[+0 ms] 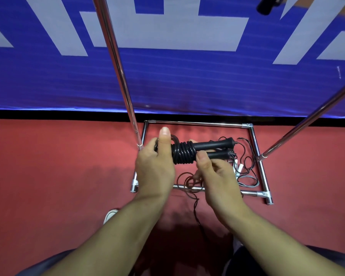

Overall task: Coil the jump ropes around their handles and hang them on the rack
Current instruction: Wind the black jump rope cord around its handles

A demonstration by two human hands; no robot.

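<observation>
Because the black cord is already wound in tight turns around the two handles, the left hand [154, 164] grips the left end of the bundle, thumb raised and laid along the top, probably to pin the last turn or a small loop of cord that arches just beside the thumb. Which fingers close under the bundle I cannot tell; they are hidden behind it. The left forearm comes up from the lower left, wrist bent slightly inward.

The black jump rope [193, 151] is held in the air between both hands, lying roughly level, above the chrome base frame of the rack [197, 123] on the red floor [58, 166]. Its coil sits left of centre, and the two handle ends stick out to the right, one above the other.

The right hand [213, 172] pinches the lower handle with the thumb on top, steadying the pair, I judge, so the winding cannot slip. Its forearm rises from the lower right.

Below, thinner loose ropes [245, 172] lie tangled inside the base frame, not yet coiled. The rack's upright poles [116, 62] rise on either side; hanging looks like the step due next.
</observation>
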